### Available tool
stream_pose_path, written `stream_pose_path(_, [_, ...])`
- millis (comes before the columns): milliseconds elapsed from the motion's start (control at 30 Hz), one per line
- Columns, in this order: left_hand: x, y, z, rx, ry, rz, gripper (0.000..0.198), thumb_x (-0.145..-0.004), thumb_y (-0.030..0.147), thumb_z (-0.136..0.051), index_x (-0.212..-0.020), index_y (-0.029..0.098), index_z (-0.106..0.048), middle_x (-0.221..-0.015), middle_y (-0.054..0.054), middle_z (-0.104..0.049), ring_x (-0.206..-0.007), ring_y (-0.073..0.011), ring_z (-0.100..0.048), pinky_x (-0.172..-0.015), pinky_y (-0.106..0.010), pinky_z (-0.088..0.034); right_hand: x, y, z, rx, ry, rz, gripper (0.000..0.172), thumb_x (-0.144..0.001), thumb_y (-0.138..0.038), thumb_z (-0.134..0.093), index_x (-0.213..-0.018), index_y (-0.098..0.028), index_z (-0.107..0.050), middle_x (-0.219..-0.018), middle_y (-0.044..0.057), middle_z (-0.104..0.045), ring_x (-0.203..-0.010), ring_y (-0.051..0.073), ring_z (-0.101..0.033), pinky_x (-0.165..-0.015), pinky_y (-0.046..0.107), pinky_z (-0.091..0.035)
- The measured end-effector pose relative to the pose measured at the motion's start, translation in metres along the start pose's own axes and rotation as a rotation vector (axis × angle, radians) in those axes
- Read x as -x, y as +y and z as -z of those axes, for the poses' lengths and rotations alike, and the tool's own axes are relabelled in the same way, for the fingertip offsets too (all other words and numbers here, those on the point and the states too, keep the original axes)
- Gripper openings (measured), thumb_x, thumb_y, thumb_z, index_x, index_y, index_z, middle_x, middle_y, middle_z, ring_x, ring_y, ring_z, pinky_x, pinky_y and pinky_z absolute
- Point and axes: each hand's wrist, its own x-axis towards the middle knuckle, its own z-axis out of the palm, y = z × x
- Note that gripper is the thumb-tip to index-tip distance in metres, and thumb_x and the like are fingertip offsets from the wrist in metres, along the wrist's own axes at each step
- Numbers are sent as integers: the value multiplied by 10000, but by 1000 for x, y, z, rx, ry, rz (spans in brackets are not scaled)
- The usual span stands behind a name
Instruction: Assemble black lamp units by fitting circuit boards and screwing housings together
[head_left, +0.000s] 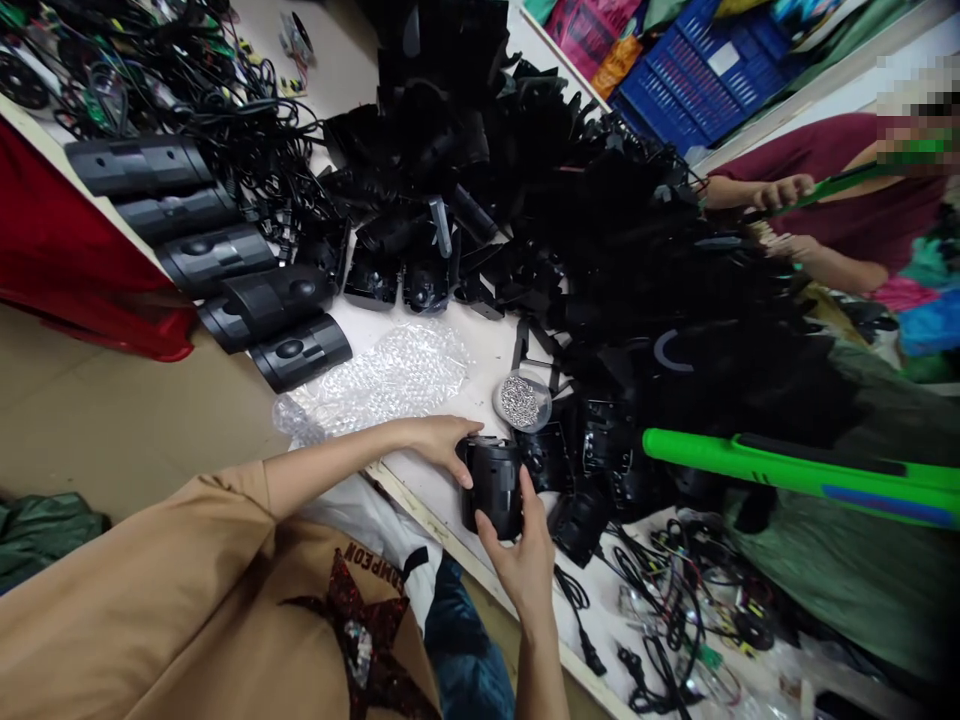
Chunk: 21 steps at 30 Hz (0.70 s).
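Fingers of the left hand (442, 445) and right hand (523, 565) clamped on a black cylindrical plastic housing (491, 488); left over the top end, right around the near side. Housing sits at the near edge of the worktop (427, 525); its lower end is hard to make out. Just beside it: clear dish of small screws (521, 402). Near: bubble wrap (375, 385), row of similar housings (274, 305). Beyond: heap of black parts (660, 270), pieces indistinct. Far right: a co-worker's hands (780, 215) on a green strip (825, 188).
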Motion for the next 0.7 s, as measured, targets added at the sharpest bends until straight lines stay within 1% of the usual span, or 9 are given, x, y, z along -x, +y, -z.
stream_pose_path(100, [-4, -2, 4, -55, -53, -50, 999, -531, 507, -764, -1342, 94, -354, -1342, -187, -435, -1201, -328, -438, -987, -373, -350, 2, 0, 0, -29, -5, -22, 758, -763, -445, -567, -1406, -219, -237, -1273, 130, -496, -1122, 269, -524, -856, 401, -479])
stream_pose_path(233, [-6, -5, 8, -30, -82, -164, 822, -558, 461, -765, -1257, 147, -465, -1242, -121, -533, -1123, -298, -496, -940, -361, -384, 2, 0, 0, -64, -32, -73, 780, -748, -443, -589, -1405, -215, -236, -1359, 126, -433, -1200, 267, -470, -919, 405, -445])
stream_pose_path(333, [-7, -6, 9, -7, -113, -174, 741, -589, 441, -750, -1220, 150, -494, -1173, -109, -571, -1063, -285, -528, -889, -350, -416, 2, 1, -1, -85, -24, -90, 783, -739, -445, -600, -1399, -211, -249, -1382, 124, -411, -1227, 267, -444, -944, 411, -428])
stream_pose_path(400, [-8, -7, 9, -42, -106, -148, 769, -587, 450, -748, -1232, 127, -478, -1187, -135, -550, -1066, -297, -521, -892, -363, -415, 3, 1, -1, -97, -16, -87, 776, -739, -442, -601, -1396, -209, -259, -1376, 126, -418, -1223, 267, -447, -945, 413, -427])
stream_pose_path(500, [-10, -8, 7, -88, -90, -133, 856, -568, 465, -757, -1272, 104, -429, -1241, -165, -487, -1127, -318, -475, -941, -386, -384, 3, 2, 1, -103, -15, -63, 753, -747, -433, -596, -1391, -212, -275, -1344, 128, -450, -1196, 266, -473, -929, 411, -437])
stream_pose_path(567, [-10, -9, 6, -75, -89, -156, 871, -551, 449, -770, -1273, 106, -423, -1246, -159, -469, -1151, -318, -453, -964, -386, -369, 2, 2, 2, -94, -19, -35, 741, -751, -424, -595, -1390, -217, -282, -1322, 127, -467, -1179, 263, -486, -919, 408, -444])
stream_pose_path(700, [-9, -12, 2, 1, -64, -211, 829, -527, 410, -792, -1230, 134, -451, -1208, -130, -476, -1119, -301, -467, -951, -382, -380, 3, 3, 5, -78, -28, 4, 720, -760, -405, -595, -1387, -230, -286, -1293, 121, -484, -1162, 253, -495, -915, 404, -449])
